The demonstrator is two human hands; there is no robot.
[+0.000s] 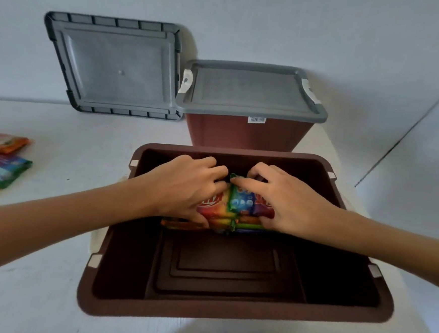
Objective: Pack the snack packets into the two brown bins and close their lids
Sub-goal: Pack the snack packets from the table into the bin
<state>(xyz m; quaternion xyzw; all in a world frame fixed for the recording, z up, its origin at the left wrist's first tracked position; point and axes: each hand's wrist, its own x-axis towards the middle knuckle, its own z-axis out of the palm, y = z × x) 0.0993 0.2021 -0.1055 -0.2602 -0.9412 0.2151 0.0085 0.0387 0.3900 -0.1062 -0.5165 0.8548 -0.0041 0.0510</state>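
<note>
Open brown bin (227,315), left hand (185,187) and right hand (292,206) gripping snack packets (218,218) inside, lidded bin (242,135) behind

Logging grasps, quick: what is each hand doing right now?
Left hand: holding the packets inside the open bin.
Right hand: holding the same packets.

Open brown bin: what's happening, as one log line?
left hand: grips snack packets | right hand: grips same packets | open brown bin: packets at far end | second bin: lidded

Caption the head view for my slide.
The left hand and right hand grip snack packets inside the open brown bin; the lidded bin stands behind.
</note>
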